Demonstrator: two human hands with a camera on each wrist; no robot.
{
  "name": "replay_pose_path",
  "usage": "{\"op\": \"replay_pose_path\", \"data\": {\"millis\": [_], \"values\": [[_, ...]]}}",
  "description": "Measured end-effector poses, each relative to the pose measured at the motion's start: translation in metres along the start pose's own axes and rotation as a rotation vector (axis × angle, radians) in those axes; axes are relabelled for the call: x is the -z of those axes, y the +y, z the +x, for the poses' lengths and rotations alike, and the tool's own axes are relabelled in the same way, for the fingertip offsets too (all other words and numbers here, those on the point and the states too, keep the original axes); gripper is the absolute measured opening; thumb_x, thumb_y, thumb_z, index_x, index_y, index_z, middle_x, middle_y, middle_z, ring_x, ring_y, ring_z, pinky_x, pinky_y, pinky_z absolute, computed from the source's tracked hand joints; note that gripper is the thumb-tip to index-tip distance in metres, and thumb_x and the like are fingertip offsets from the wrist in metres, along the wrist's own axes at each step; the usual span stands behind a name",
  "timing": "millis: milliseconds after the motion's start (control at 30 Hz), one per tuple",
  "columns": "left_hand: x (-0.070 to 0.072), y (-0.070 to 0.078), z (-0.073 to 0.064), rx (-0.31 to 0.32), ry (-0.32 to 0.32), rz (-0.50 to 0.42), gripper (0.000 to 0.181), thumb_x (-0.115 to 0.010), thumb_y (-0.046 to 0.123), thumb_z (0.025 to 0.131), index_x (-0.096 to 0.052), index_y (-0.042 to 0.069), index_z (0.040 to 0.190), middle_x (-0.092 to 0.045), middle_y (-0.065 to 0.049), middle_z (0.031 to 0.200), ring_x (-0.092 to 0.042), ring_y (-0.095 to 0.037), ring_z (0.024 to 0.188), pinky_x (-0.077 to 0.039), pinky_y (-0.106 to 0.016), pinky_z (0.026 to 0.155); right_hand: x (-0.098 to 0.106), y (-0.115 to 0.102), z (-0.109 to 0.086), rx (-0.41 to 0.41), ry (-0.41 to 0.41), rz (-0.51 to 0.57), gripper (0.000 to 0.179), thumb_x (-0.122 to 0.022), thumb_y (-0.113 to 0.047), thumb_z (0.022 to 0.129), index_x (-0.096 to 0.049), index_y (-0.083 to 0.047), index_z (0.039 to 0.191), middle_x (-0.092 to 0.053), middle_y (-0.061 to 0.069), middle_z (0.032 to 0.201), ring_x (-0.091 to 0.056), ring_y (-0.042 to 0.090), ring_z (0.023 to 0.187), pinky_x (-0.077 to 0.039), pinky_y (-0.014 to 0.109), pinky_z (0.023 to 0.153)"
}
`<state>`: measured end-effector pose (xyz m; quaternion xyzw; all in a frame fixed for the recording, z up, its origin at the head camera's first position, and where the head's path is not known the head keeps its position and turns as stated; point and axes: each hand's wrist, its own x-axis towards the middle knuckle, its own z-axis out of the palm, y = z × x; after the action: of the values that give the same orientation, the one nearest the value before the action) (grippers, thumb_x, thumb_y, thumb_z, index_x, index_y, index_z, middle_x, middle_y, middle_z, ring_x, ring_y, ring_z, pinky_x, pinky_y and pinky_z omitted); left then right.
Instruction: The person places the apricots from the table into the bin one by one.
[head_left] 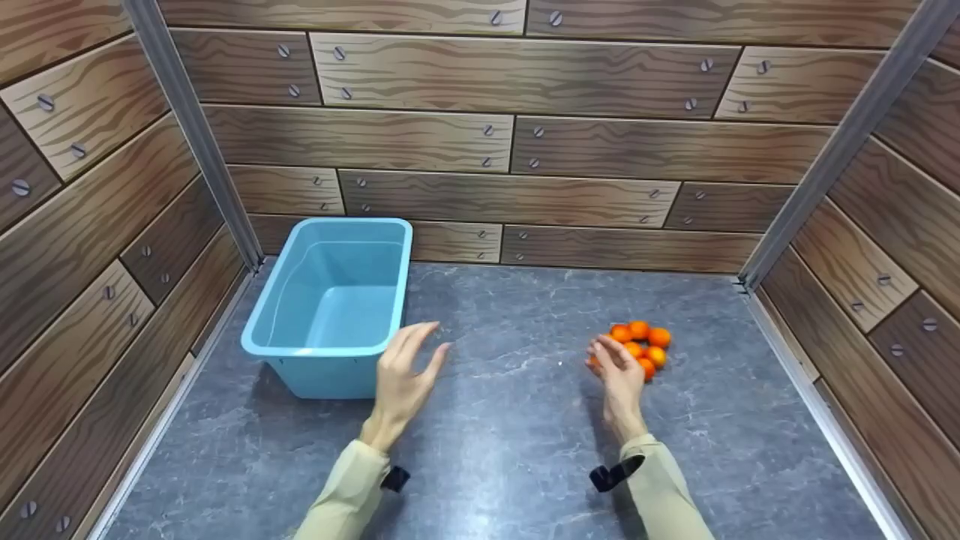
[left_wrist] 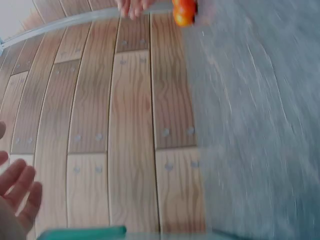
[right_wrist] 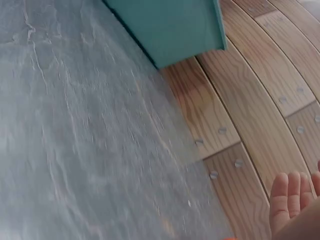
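Several small orange fruits (head_left: 639, 330), like mandarins, lie in a close cluster on the right side of the grey marbled surface. My right hand (head_left: 621, 382) is over the near left edge of the cluster, hiding part of it. Its fingers (right_wrist: 292, 195) look fairly straight in the right wrist view, with nothing seen between them. At the near right corner of a light blue plastic bin (head_left: 330, 373) is my left hand (head_left: 403, 382), thumb spread from the fingers and nothing held. The left wrist view catches some of the orange fruits (left_wrist: 184, 12) near its top edge.
The bin stands at the back left, with its bare inner floor showing. Wood-plank-patterned walls (head_left: 480, 139) enclose the back and both sides, with grey metal strips (head_left: 832, 142) at the corners. Each wrist wears a black band (head_left: 616, 473) over a pale sleeve (head_left: 341, 487).
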<state>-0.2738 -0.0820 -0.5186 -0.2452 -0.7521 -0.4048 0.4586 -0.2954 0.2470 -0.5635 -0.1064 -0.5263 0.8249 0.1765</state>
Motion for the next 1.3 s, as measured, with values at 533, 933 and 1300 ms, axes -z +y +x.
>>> {"op": "replay_pose_path", "data": {"millis": [533, 933, 1300], "values": [[0.060, -0.040, -0.027, -0.002, 0.097, 0.448, 0.043, -0.081, 0.034, 0.079, -0.071, 0.006, 0.110, -0.066, -0.017, 0.110, -0.056, -0.037, 0.110, -0.028, -0.060, 0.106, 0.059, -0.010, 0.019, -0.107, 0.166, -0.181, 0.016, -0.067, -0.014, 0.093, -0.068, -0.019, 0.109, -0.067, -0.009, 0.104, -0.062, 0.005, 0.090, -0.054, 0.022, 0.082], [0.076, -0.057, -0.036, 0.052, 0.086, 0.533, 0.055, -0.072, 0.056, 0.082, -0.071, 0.004, 0.100, -0.062, -0.023, 0.106, -0.052, -0.044, 0.113, -0.015, -0.073, 0.108, 0.088, -0.012, 0.036, -0.178, 0.247, -0.223, 0.044, -0.065, -0.019, 0.095, -0.055, -0.009, 0.137, -0.056, 0.000, 0.132, -0.054, 0.008, 0.109, -0.047, 0.023, 0.093], [0.080, -0.059, -0.039, 0.076, 0.081, 0.488, 0.051, -0.076, 0.054, 0.078, -0.069, 0.005, 0.093, -0.058, -0.019, 0.098, -0.053, -0.039, 0.105, -0.006, -0.072, 0.112, 0.099, -0.012, 0.050, -0.237, 0.189, -0.307, 0.049, -0.066, -0.021, 0.095, -0.052, -0.011, 0.141, -0.048, 0.003, 0.145, -0.051, 0.006, 0.115, -0.041, 0.026, 0.101]]}}
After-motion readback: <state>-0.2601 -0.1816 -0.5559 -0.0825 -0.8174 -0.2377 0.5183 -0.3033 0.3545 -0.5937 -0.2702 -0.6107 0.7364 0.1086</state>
